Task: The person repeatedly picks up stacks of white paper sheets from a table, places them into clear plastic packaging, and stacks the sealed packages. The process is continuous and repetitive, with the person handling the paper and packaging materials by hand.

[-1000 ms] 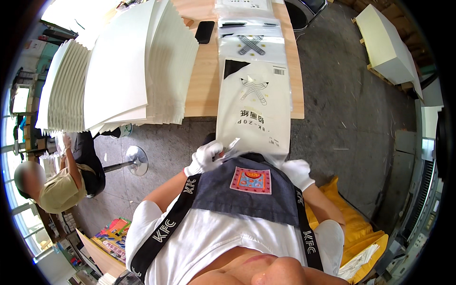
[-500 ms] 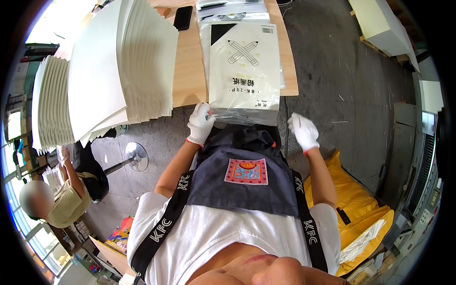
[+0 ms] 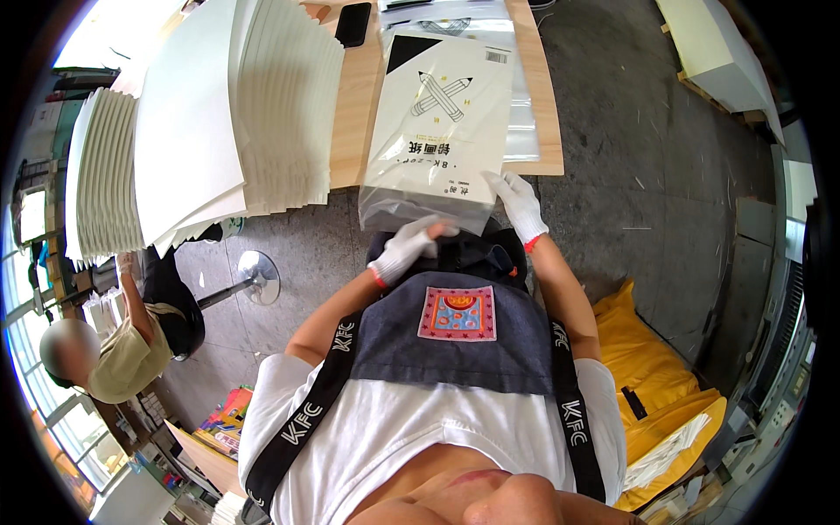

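A clear plastic packet of drawing paper (image 3: 442, 114) with crossed pencils on its cream cover lies tilted on the table. Its loose, see-through bag end hangs over the near edge. My right hand (image 3: 520, 208), in a white knitted glove, has its fingers stretched along the packet's near right edge, touching it. Just below the bag end is my left hand (image 3: 407, 248), also gloved, with bare fingertips pointing right. Motion smears those fingertips, so whether they pinch the plastic cannot be told. Beneath the packet, more clear plastic bags (image 3: 522, 131) are stacked.
Tall fanned stacks of white paper (image 3: 188, 122) fill the left of the wooden table (image 3: 352, 131). A black phone (image 3: 353, 24) lies at the back. A co-worker (image 3: 131, 350) is at the far left beside a round metal stand base (image 3: 259, 277). A yellow sack (image 3: 652, 376) stands to my right.
The packet has turned slightly, its near end shifting left. My right hand has come in to touch its right edge. My left hand has moved right and nearer to me, below the bag end.
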`<action>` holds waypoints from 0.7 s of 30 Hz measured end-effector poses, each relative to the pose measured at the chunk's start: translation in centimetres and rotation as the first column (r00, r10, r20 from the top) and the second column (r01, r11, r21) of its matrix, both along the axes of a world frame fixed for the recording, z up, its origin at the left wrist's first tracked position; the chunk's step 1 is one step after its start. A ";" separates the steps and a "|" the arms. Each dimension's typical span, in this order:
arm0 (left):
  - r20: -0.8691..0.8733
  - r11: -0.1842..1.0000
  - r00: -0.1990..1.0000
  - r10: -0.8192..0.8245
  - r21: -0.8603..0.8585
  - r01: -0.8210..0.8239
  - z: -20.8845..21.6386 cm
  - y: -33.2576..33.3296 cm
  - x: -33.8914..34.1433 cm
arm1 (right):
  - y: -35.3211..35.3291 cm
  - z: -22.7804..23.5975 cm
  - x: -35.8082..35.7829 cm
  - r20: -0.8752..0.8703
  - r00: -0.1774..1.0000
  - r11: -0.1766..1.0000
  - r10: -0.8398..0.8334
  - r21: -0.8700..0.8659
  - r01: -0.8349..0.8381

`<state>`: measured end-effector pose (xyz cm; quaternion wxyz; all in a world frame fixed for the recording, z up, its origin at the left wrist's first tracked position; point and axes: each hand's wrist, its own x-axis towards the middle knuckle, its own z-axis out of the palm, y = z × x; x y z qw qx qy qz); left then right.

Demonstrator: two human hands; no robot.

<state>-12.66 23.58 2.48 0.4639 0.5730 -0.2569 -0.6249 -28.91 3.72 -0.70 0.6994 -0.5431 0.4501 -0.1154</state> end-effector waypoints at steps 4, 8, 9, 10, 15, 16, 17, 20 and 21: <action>0.069 0.990 0.994 0.084 0.108 -0.092 0.0 -4.0 -3.3 | 0.3 -0.6 0.6 -0.142 0.989 0.975 0.046 -0.209 -0.076; 0.462 0.796 0.863 -0.204 -0.435 0.421 3.5 -3.6 -2.3 | -0.1 -0.6 0.4 -0.181 0.981 0.932 -0.074 -0.362 0.003; 0.478 0.766 0.851 -0.219 -0.456 0.453 4.8 -3.4 -1.5 | -0.4 -2.1 -0.3 -0.080 0.987 0.928 -0.142 -0.357 0.104; 0.493 0.736 0.839 -0.230 -0.476 0.482 5.3 -3.0 -0.6 | -0.8 -3.0 -1.1 0.020 0.978 0.917 -0.206 -0.343 0.201; 0.597 0.939 0.748 0.290 -0.028 -0.342 -5.2 2.7 6.5 | -1.7 -3.1 -9.5 -0.064 0.887 0.881 0.458 0.170 -0.442; 0.682 0.912 0.668 0.299 0.000 -0.410 -6.7 2.9 6.7 | -1.9 -3.8 -11.2 -0.088 0.757 0.753 0.647 0.230 -0.616; 0.688 0.887 0.719 0.104 0.263 -0.380 -4.6 1.9 5.8 | -2.0 -2.8 -11.7 -0.244 0.721 0.760 0.649 0.256 -0.598; 0.265 0.945 0.948 0.176 0.225 -0.239 -6.0 1.5 5.2 | -3.5 -1.5 -11.3 -0.349 0.855 0.924 0.383 0.161 -0.347; 0.406 0.973 0.901 0.153 0.098 -0.210 -6.3 1.5 5.3 | -3.2 -1.7 -10.6 -0.235 0.941 0.967 0.245 0.129 -0.219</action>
